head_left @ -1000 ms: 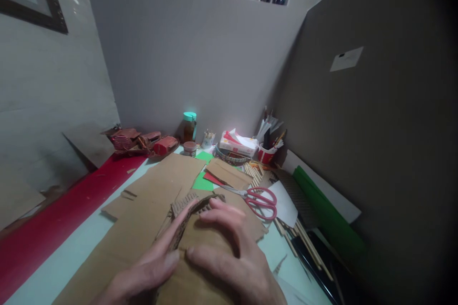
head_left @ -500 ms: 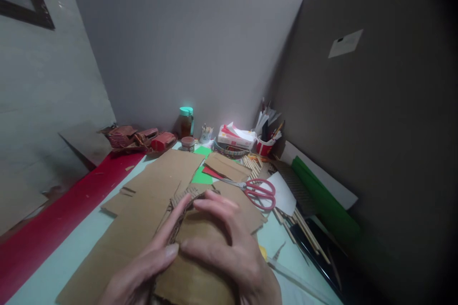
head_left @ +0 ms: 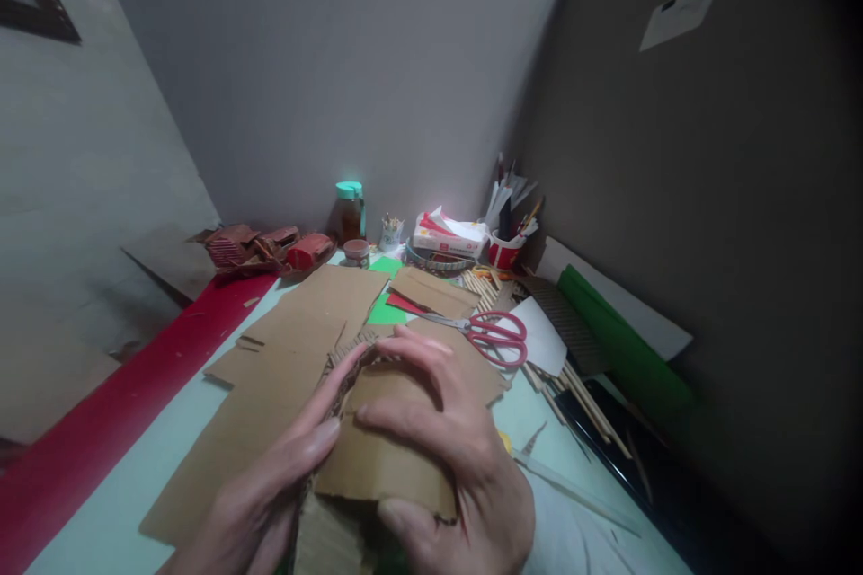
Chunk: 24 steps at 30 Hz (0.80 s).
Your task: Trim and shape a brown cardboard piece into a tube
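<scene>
Left hand: my left hand [head_left: 260, 503] lies low at the near edge, fingers stretched long and nearly flat, not curled shut. Its forefinger runs up along the left edge of the cardboard piece [head_left: 384, 458], the tip at the ragged far corner.

Right hand: my right hand [head_left: 451, 458] is spread over the same cardboard piece, fingers bent and pressing on its top face, thumb hooked under the near edge so the piece is pinched between thumb and fingers.

Cardboard piece: it sits in the near middle of the scene, lifted a little off the larger cardboard sheets [head_left: 297, 350], with corrugated ribs showing at its far edge. I cannot tell how far it is raised.

Right of the hands: red-handled scissors [head_left: 489, 337] lie just beyond my right fingertips, apart from them, partly on a white paper [head_left: 539, 341].

Far side: a jar with a teal lid [head_left: 351, 211] and a red cup of pens [head_left: 507, 247] stand against the grey wall.

Left: a red strip [head_left: 101, 413] runs along the table [head_left: 101, 530] edge.
</scene>
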### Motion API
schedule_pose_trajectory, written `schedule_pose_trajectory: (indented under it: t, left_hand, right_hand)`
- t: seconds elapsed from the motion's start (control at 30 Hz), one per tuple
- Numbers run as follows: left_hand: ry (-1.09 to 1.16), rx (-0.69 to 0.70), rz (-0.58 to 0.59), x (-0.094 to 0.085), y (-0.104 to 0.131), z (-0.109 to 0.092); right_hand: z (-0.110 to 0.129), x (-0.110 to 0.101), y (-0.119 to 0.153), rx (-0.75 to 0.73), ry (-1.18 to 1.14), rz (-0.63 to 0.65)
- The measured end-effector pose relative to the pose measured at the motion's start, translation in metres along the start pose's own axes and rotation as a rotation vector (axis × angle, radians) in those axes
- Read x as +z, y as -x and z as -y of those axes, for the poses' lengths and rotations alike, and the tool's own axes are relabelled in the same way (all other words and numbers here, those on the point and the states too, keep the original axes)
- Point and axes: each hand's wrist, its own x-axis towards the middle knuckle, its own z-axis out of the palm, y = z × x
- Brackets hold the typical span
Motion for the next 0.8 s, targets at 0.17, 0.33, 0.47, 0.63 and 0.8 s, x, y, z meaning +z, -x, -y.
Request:
schedule_pose_trajectory:
  t: [0.17, 0.33, 0.47, 0.63, 0.8]
  left_hand:
    - [-0.081, 0.080, -0.058, 0.004, -0.001, 0.006]
    - [-0.374, 0.245, 0.036, -0.007, -0.010, 0.014]
    - [-0.585, 0.328, 0.044, -0.030, -0.027, 0.017]
    - [-0.682, 0.377, 0.043, -0.049, -0.037, 0.019]
    - [-0.881, 0.544, -0.041, -0.048, -0.026, 0.025]
  right_hand:
    - [-0.003, 0.002, 0.001, -0.028, 0.016, 0.006]
    - [-0.006, 0.002, 0.002, -0.045, 0.023, 0.009]
    - [-0.009, 0.002, 0.003, -0.043, 0.038, 0.017]
    - [-0.012, 0.003, 0.003, -0.050, 0.095, 0.031]
    - [-0.012, 0.006, 0.005, -0.040, 0.138, 0.009]
